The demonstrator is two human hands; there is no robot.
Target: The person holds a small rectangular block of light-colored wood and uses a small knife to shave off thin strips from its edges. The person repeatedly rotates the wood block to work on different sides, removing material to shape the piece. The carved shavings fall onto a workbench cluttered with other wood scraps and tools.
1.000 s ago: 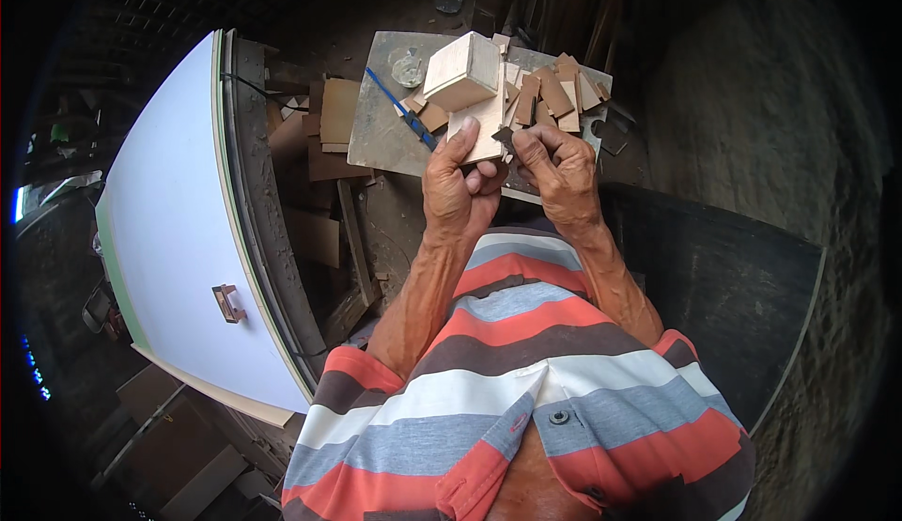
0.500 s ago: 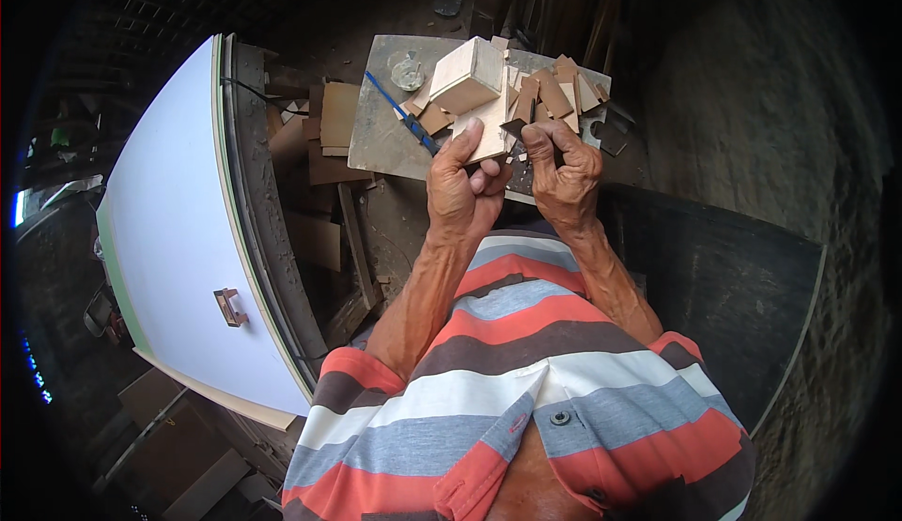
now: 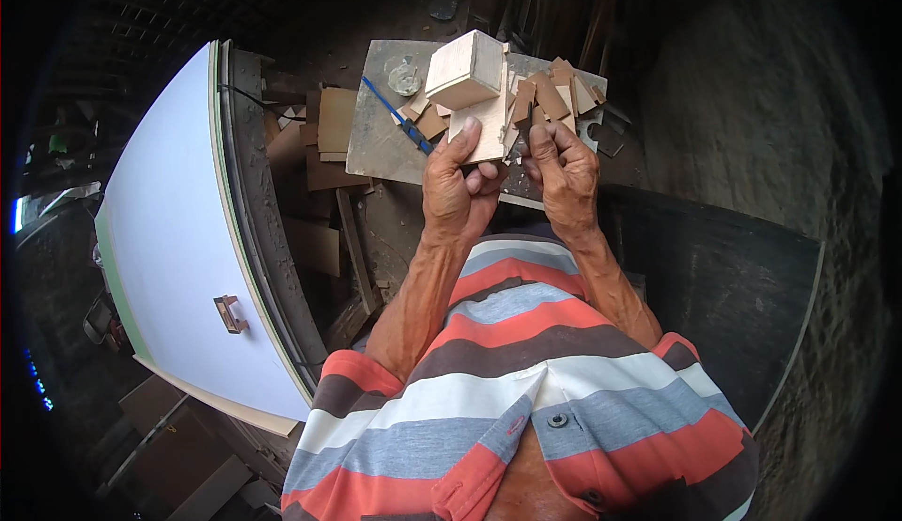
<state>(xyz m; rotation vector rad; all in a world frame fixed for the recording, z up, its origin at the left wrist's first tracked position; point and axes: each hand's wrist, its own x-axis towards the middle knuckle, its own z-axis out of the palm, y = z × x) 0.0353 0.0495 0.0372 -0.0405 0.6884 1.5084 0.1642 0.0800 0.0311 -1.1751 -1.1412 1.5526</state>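
My left hand (image 3: 455,183) is closed on a pale wooden piece, its thumb on top and its fingers underneath. That piece is a flat board with a small box-shaped block (image 3: 465,70) at its far end. Just to the right, my right hand (image 3: 567,175) is closed in a pinch. A thin dark flat piece (image 3: 529,119) sticks up from its fingertips, seen nearly edge-on; its kind cannot be made out. It is close to the board's right edge, and whether they touch is unclear.
Beyond my hands, a small grey table (image 3: 381,136) bears brown and pale wood offcuts (image 3: 550,95), a blue cutter-like tool (image 3: 412,132) and a clear round dish (image 3: 404,77). At left stands a large white panel (image 3: 178,230) with a small wooden piece (image 3: 229,314) on it.
My right hand has turned slightly, and the dark piece in its fingers now shows as a thin upright edge instead of a tilted face. The wooden piece has barely shifted.
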